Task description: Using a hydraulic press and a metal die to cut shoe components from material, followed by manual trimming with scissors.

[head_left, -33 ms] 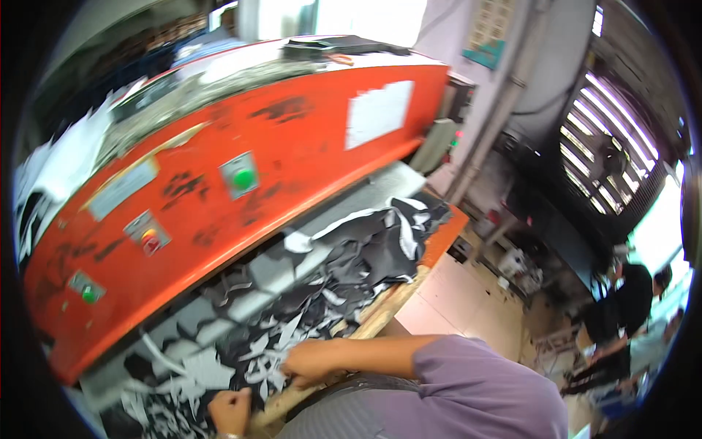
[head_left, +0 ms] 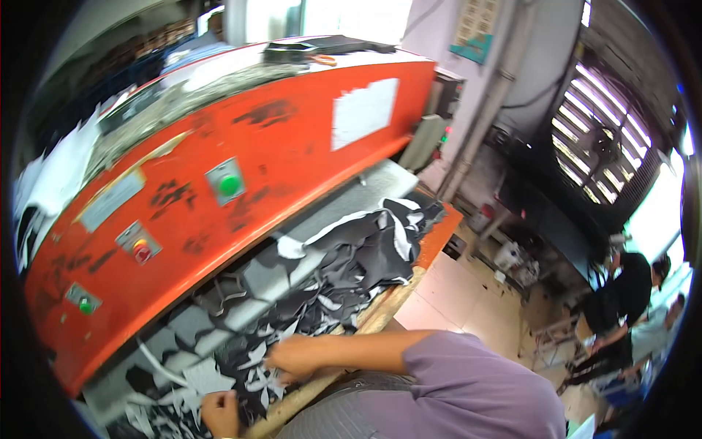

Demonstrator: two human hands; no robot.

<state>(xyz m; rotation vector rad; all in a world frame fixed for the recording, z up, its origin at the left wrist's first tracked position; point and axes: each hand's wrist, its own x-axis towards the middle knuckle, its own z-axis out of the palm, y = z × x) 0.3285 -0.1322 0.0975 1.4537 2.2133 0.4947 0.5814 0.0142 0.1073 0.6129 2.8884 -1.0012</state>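
My right hand (head_left: 292,357) reaches in over a heap of black and white cut scraps (head_left: 259,380), fingers bent down among them. Its fingertips are partly hidden, so what they grip cannot be made out. Close to the lower edge, my left hand (head_left: 221,413) is closed with curled fingers beside a pale flat piece (head_left: 208,377); anything inside it is hidden. Larger dark sheets with white edges (head_left: 373,252) lie bunched farther right on the same machine bed.
A large orange-red machine beam (head_left: 278,154) with green and red buttons spans the far side, above a grey bed (head_left: 387,179). A worn wooden edge (head_left: 387,300) runs along my side. At the far right is a person in black (head_left: 621,296), near a barred fan opening (head_left: 599,139).
The view has shifted slightly, so the machine sits a little farther left and lower. My right hand has moved slightly away from me over the scraps. My left hand stays nearly in place.
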